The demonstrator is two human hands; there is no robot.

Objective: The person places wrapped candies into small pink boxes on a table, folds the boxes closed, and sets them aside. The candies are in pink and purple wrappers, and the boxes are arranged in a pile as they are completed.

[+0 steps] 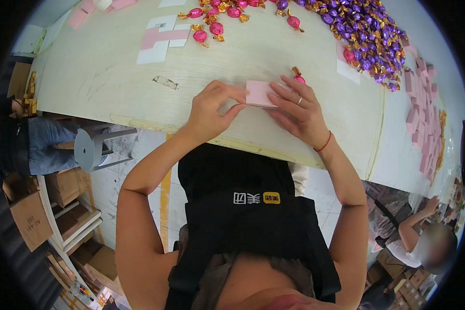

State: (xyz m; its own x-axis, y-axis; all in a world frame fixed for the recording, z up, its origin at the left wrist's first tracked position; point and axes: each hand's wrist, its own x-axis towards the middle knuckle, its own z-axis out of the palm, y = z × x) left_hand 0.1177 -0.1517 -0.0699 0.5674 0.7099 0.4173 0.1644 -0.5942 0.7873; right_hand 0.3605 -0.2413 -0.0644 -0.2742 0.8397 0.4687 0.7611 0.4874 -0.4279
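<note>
A small pink paper box (260, 93) lies between my two hands over the near part of the table. At its left end, the thumb and fingertips of my left hand (220, 108) pinch the edge. My right hand (297, 106), with a ring on one finger, holds the box's right end, fingers on top and thumb below. Just behind the right fingers, a pink foil-wrapped candy (299, 79) with gold twisted ends is partly hidden. Whether the box contains anything cannot be seen.
Flat pink-and-white cartons (159, 38) lie at the back left, beside pink-wrapped candies (216, 28). Purple-wrapped candies (366, 38) are heaped at the back right. Many pink boxes (424, 116) stand farther right. A grey stool (87, 150) and a person (46, 145) are at left; another person (414, 236) is at lower right.
</note>
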